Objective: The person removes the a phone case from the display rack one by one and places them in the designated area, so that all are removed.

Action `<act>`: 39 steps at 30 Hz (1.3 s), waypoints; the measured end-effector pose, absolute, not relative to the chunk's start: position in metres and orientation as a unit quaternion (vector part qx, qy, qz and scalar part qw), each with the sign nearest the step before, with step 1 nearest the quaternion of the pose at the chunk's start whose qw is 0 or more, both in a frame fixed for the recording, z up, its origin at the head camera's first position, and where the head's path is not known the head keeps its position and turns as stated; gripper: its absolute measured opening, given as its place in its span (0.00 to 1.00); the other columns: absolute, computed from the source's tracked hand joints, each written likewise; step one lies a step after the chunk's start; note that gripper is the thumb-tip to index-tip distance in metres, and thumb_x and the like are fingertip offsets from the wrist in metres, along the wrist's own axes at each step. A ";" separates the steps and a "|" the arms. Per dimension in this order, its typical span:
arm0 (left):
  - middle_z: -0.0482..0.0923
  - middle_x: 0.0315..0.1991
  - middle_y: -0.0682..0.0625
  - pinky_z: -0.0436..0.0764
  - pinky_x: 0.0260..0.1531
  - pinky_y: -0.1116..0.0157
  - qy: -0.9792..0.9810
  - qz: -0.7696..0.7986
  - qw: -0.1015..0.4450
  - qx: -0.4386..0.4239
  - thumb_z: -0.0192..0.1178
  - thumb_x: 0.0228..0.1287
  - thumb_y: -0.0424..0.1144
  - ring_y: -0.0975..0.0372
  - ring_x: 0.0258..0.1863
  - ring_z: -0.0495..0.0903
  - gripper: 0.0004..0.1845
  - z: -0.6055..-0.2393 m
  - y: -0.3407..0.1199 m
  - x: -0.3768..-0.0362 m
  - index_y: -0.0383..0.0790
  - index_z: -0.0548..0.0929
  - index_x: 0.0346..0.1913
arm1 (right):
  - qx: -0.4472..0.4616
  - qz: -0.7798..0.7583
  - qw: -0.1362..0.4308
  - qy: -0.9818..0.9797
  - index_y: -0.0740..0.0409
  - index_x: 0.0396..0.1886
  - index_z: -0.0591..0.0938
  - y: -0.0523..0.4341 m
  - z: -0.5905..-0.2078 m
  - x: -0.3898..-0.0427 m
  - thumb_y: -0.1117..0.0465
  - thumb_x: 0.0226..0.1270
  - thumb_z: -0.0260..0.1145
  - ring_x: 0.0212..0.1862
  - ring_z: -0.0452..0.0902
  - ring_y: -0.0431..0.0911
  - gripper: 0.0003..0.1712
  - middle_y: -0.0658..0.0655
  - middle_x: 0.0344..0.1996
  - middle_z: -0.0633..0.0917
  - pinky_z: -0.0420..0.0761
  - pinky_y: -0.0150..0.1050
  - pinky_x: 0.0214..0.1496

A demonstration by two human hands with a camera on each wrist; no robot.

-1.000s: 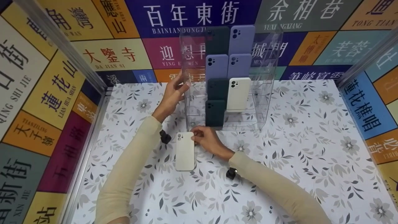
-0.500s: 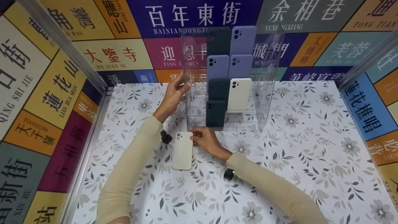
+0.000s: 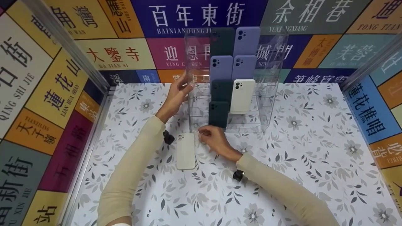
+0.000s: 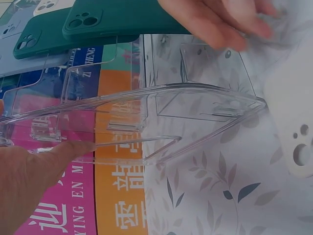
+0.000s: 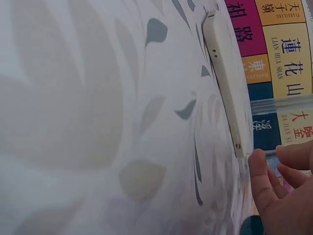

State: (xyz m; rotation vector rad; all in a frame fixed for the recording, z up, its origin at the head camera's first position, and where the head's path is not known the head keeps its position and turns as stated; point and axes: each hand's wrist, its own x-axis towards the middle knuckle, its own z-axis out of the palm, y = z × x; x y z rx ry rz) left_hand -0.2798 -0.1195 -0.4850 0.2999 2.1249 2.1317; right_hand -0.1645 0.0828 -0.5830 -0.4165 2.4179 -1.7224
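Observation:
A white phone case (image 3: 186,151) lies flat, camera cutout up, on the floral table just in front of a clear acrylic display rack (image 3: 267,103). My right hand (image 3: 213,141) hovers beside the case's top right corner with loosely curled fingers, a small gap between them. In the right wrist view the case (image 5: 227,83) is seen edge-on with the right hand (image 5: 279,191) just past its end. My left hand (image 3: 177,94) pinches the rack's left side panel. The left wrist view shows that left hand (image 4: 29,186) against the clear rack (image 4: 195,98).
The rack holds dark green cases (image 3: 218,114), lilac cases (image 3: 221,67) and one white case (image 3: 241,95) in stepped rows. Walls of coloured sign panels and metal posts (image 3: 69,47) enclose the floral tablecloth (image 3: 298,150). Black wrist cameras (image 3: 238,175) sit on both sleeves.
My right hand has taken its fingers off the white case's top corner and drawn slightly right. The case stays flat on the table. The left hand has kept its hold on the rack.

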 end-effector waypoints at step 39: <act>0.65 0.84 0.41 0.73 0.73 0.35 0.713 0.694 0.079 0.068 0.59 0.86 0.46 0.48 0.78 0.72 0.38 -0.482 -0.116 -0.281 0.61 0.56 0.91 | -0.149 -0.521 -0.050 0.839 0.64 0.58 0.91 0.195 -0.507 -0.182 0.67 0.75 0.76 0.51 0.89 0.53 0.14 0.63 0.52 0.90 0.84 0.34 0.52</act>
